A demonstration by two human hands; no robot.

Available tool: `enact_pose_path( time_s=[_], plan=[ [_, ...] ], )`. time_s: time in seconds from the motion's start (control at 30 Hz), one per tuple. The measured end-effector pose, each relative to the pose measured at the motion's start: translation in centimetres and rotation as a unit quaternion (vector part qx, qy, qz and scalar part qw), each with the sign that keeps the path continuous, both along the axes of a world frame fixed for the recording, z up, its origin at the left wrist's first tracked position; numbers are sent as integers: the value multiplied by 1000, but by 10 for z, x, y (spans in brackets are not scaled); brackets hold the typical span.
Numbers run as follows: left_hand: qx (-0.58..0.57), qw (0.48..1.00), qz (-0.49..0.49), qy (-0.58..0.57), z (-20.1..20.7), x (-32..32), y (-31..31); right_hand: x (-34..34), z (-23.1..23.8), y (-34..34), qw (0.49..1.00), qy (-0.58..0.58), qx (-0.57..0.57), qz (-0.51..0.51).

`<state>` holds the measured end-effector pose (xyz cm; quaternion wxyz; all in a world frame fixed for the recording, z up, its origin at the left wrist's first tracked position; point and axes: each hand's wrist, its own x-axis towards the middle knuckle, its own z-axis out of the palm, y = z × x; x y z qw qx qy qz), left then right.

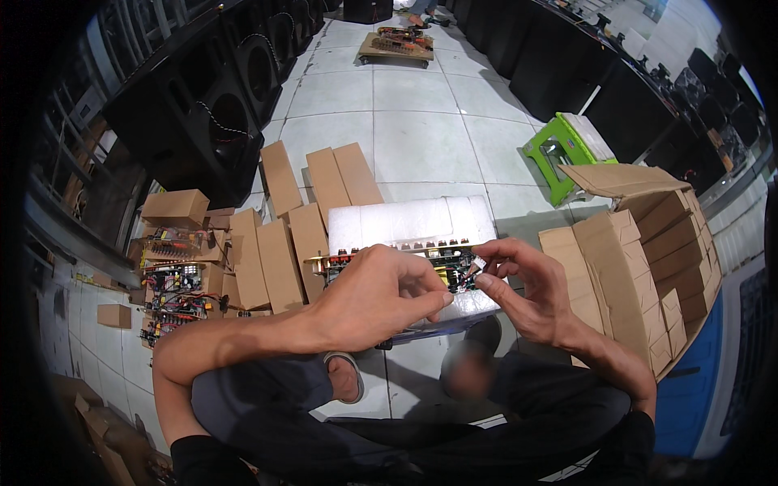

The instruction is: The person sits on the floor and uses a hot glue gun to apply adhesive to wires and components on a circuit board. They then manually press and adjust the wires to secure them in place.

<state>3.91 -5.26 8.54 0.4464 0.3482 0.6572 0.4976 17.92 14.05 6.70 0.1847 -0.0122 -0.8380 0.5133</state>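
A circuit board (454,249) with a row of dark parts along its far edge lies on a white foam block (409,217) in front of me. My left hand (377,290) reaches over the board and hides much of it. Its fingers are curled, with the thumb and forefinger close together beside thin wires (465,279); what they grip is unclear. At the board's right end, my right hand (527,293) pinches a small white wire connector (480,263) between thumb and fingertips.
Several brown cardboard boxes (279,263) lie left of the foam, beside more circuit boards (174,292). An open carton (664,243) stands right, with a green step stool (563,158) behind it. Black speaker cabinets (190,105) line the left. A wheeled board (395,49) carries parts ahead.
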Motion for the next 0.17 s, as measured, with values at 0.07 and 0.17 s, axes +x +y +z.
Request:
enact_pose_path(
  time_s=[0.07, 0.17],
  plan=[
    [-2, 1000, 0, 3, 0, 0, 0, 0, -3, 3, 999, 10, 35, -3],
    [-7, 1000, 0, 7, 0, -1, 0, 0, -4, 4, 999, 13, 42, 6]
  ],
)
